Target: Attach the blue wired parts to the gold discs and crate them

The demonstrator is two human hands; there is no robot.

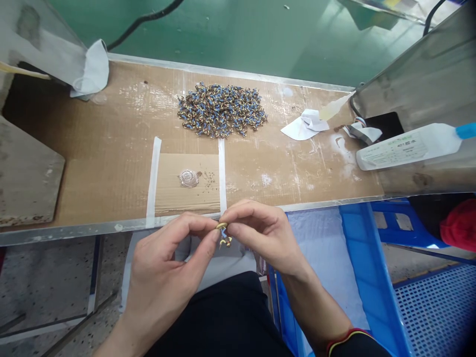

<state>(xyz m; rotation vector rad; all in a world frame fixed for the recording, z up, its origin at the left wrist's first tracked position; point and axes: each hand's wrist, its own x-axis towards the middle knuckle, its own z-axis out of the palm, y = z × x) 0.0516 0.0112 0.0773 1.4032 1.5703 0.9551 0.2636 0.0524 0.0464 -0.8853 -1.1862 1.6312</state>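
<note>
My left hand [169,267] and my right hand [260,230] meet just in front of the bench edge, both pinching one small coil part [223,234] with a yellow ring and blue wire. The fingertips of both hands are pressed together on it. A heap of several similar blue-and-brown coil parts [222,110] lies at the back middle of the cardboard-covered bench [111,148]. A small clear round dish [189,178] sits on a taped cardboard patch just beyond my hands.
A white squeeze bottle with a blue tip [409,146] lies at the right on a metal housing. Crumpled white paper [307,125] lies right of the heap. A white cloth [92,69] sits far left. A blue plastic crate [357,277] stands below right.
</note>
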